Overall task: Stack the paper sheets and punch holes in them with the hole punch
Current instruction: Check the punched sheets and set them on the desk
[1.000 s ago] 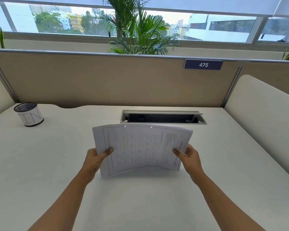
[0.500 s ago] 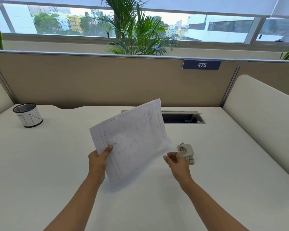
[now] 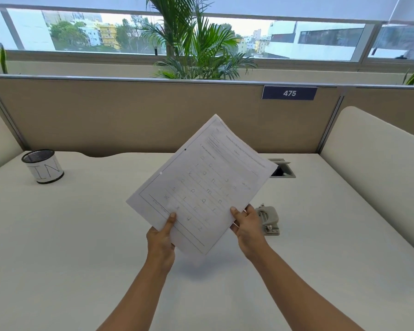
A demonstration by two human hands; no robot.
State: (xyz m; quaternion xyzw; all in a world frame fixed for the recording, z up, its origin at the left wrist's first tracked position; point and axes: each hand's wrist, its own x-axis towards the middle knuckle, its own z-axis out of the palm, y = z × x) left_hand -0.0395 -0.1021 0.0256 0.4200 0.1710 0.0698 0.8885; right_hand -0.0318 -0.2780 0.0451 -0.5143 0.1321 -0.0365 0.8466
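Observation:
A stack of white printed paper sheets (image 3: 201, 185) is held up above the desk, tilted so one corner points up and away. Two small punched holes show along its upper left edge. My left hand (image 3: 161, 240) grips the lower left edge, thumb on the front. My right hand (image 3: 246, 225) pinches the lower right edge. A grey hole punch (image 3: 268, 218) stands on the white desk (image 3: 81, 235) just right of my right hand, untouched.
A white pen cup with a black mesh rim (image 3: 43, 166) stands at the far left. A cable slot (image 3: 282, 168) in the desk is partly hidden behind the sheets. Beige partitions close the back and both sides.
The sheets went from upright in both hands to my left hand alone, turning clockwise. My right hand let go, then took the right edge again. The hole punch came into view.

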